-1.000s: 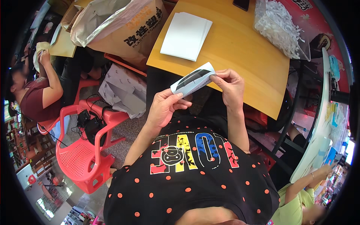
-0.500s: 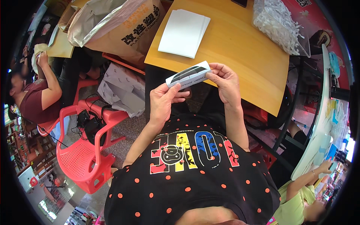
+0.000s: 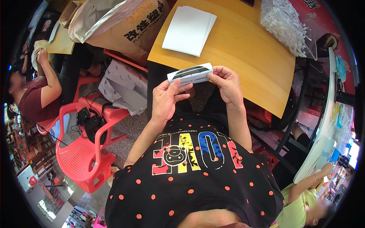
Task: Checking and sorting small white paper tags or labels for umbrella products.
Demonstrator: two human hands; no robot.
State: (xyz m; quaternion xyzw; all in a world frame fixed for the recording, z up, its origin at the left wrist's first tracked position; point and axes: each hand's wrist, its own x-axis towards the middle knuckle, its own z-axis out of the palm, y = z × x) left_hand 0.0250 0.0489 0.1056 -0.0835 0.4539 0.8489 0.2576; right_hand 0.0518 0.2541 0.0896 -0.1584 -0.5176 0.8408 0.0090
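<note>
Between my two hands is a narrow white box (image 3: 192, 75) with a dark umbrella picture on its side. It lies nearly level, just off the front edge of the wooden table (image 3: 243, 72). My left hand (image 3: 166, 99) pinches its left end, with the thumb on the near side. At the other end, my right hand (image 3: 229, 85) grips it between thumb and fingers. Whatever the box contains is hidden. Beyond it, a stack of white sheets (image 3: 189, 32) lies on the table.
A clear bin of white paper strips (image 3: 283, 32) stands at the table's far right. On the left are a big paper sack (image 3: 121, 26), a crumpled white wrapping (image 3: 123, 87) and a red plastic chair (image 3: 81, 155) holding black cables. Other people sit at left and lower right.
The box has turned a little, its right end lower, so it lies more level. Both hands keep their grip on its ends.
</note>
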